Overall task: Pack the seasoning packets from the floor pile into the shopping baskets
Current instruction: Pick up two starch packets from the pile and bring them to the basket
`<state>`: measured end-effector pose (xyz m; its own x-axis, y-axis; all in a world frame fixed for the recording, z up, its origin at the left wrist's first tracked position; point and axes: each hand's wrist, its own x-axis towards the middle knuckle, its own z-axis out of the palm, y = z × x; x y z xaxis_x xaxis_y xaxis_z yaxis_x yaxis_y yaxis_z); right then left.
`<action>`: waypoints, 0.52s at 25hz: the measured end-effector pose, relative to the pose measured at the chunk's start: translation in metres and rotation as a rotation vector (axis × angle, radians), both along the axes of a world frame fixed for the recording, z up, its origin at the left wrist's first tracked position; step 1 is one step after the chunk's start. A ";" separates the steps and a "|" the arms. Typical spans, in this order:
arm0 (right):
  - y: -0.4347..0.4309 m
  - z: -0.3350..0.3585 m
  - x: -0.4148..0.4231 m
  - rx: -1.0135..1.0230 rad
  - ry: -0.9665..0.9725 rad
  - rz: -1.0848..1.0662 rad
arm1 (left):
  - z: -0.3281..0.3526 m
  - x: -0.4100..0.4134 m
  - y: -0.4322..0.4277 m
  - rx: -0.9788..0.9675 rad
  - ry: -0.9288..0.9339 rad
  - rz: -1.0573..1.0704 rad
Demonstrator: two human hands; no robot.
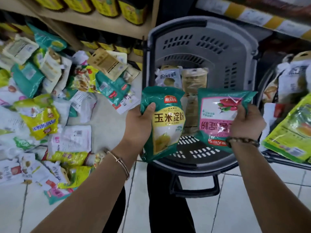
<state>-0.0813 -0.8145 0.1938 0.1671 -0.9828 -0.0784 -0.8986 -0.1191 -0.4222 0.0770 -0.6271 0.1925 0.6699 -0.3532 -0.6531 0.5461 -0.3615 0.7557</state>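
**Two starch packets held over the grey basket**

At the bottom of the frame, two bare forearms reach forward over the white tiled floor [252,204]. The left wrist wears a thin metal bangle [120,161] and the right a beaded bracelet [242,142].

In the centre, the left hand [138,121] grips a green-and-yellow packet [166,125] by its left edge, with the thumb on the front and the fingers wrapped behind. It is held upright and slightly tilted. Just to its right, the right hand [247,121] holds a green-and-pink packet [220,115] at its right edge, with the fingers curled round it and the print upside down. Both packets hang above the near end of the grey basket [210,47], whose dark handle [195,189] lies on the floor towards the viewer.

Deeper in the basket lie a white packet [170,78] and a tan packet [194,79], side by side.

The floor pile [50,106] of mixed packets fills the left of the frame. More packets [292,130] crowd the right edge. Across the top, a wooden shelf [101,22] carries yellow-labelled bottles [104,5].
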 end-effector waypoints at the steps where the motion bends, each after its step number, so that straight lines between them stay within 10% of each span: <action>1: -0.009 -0.009 -0.002 0.010 0.015 -0.009 | -0.008 -0.002 -0.016 0.018 -0.013 -0.006; 13: -0.085 -0.149 0.063 0.257 0.070 0.166 | -0.170 0.019 -0.161 0.333 -0.166 0.120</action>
